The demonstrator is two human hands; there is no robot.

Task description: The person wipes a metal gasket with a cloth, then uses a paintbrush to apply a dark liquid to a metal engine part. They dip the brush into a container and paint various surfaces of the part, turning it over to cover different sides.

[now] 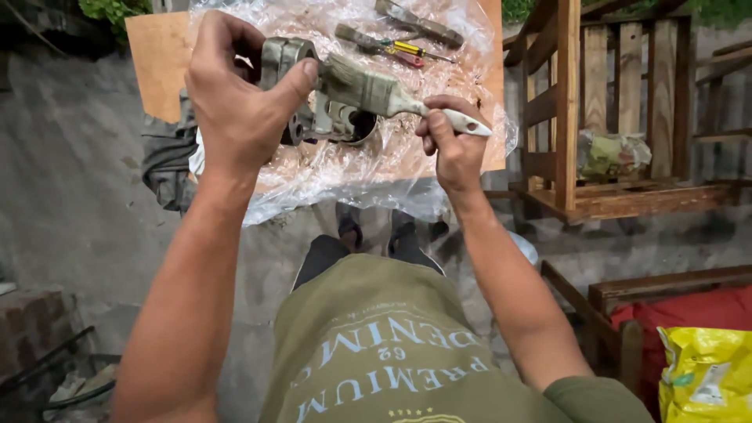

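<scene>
My left hand grips a grey, dirty metal machine part, holding it up over a wooden board covered with clear plastic sheet. My right hand holds a flat paintbrush by its white handle. The bristles rest against the top of the metal part, next to my left thumb. Both hands are close together above the board's near edge.
Screwdrivers and another tool lie on the plastic at the back. A wooden frame with a bundled bag stands to the right. A yellow bag and red cloth are at lower right, bricks at lower left, a grey cloth left of the board.
</scene>
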